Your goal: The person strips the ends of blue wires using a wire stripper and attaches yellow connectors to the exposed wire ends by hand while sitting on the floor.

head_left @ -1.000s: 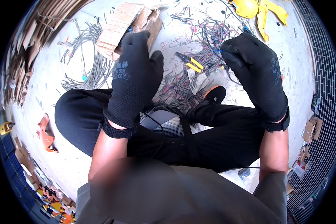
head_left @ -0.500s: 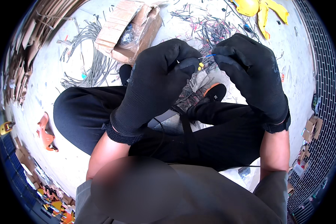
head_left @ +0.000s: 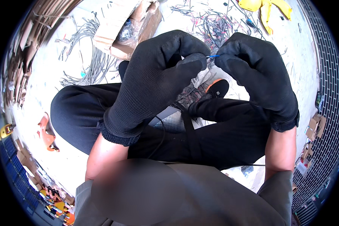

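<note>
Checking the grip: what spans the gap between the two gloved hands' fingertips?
In the head view, a short blue wire bridges the gap, pinched between the left hand and the right hand.

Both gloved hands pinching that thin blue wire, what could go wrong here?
1. The blue wire shows only a short stretch between the left hand and right hand; thick gloves may let it slip.
2. If dropped, it would likely vanish into the wire scraps littering the floor below.
</note>
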Demonstrator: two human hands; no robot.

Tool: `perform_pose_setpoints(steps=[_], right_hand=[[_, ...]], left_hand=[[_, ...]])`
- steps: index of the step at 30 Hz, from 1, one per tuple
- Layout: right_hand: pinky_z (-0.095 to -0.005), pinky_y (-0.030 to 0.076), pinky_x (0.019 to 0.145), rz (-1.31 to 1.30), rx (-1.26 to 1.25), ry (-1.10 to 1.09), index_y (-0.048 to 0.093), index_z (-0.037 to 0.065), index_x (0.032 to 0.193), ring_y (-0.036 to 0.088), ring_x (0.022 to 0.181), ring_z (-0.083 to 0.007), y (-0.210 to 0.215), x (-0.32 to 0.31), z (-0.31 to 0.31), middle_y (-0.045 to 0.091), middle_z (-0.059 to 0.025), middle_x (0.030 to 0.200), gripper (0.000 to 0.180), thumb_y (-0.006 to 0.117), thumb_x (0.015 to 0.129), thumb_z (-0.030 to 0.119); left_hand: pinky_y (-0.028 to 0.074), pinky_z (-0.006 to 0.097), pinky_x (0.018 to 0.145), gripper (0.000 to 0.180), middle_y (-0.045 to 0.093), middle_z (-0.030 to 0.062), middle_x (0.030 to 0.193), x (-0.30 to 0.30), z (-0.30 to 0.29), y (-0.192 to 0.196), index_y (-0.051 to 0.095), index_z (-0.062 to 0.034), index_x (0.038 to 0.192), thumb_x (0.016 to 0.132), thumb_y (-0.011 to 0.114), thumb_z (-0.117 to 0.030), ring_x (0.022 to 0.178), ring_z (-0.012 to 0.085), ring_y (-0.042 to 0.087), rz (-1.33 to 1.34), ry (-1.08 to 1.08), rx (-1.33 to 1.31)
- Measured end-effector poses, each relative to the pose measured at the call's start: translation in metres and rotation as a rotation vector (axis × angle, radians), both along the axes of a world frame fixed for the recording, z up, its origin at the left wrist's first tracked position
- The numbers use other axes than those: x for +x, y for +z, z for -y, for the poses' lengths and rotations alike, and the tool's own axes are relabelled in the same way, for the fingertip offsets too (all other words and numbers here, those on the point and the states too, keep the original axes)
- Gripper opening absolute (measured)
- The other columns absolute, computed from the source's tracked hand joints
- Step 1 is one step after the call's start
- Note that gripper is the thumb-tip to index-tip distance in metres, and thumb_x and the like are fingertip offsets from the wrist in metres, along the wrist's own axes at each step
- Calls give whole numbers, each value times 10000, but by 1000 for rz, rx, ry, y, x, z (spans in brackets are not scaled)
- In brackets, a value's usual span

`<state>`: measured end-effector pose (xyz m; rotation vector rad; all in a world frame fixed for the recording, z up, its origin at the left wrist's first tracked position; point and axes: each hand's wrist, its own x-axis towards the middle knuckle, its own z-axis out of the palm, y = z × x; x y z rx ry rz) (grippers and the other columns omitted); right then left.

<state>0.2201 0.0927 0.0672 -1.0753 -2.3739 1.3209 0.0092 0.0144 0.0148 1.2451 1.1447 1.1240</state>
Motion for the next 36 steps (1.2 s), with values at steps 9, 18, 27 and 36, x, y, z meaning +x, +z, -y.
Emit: perform_pose_setpoints(steps=[9,18,27,36], right_hand=[[-241,433,635,-56,-106,-45,638,-19,924,521,694,-80,2,0,4,595,-19,779,103,563,904,49],[-237,431,645,-59,-58,-15,656,-4,1001,518,720,-68,-1,1,4,599,-13,830,137,587,910,72],[-193,392,661,-67,68,-219,682,14,1101,475,723,-27,5,23,-17,588,30,808,201,626,919,80],[-227,483,714,-95,91,-278,699,-1,1095,589,791,-54,17,41,-28,698,-22,893,193,647,943,107]], left_hand=[[389,187,585,168,635,-11,798,2,1,14,680,-7,1020,925,607,-124,657,12,491,-27,-62,-91],[326,186,548,211,566,-50,743,1,4,3,671,-18,1011,934,601,-202,603,2,418,72,0,-85],[271,163,514,136,482,-78,679,-3,1,7,653,-18,969,942,578,-129,566,-14,384,85,287,-192],[294,184,512,128,538,-59,700,-13,-6,10,672,-2,929,918,610,-114,563,3,390,88,397,-277]])
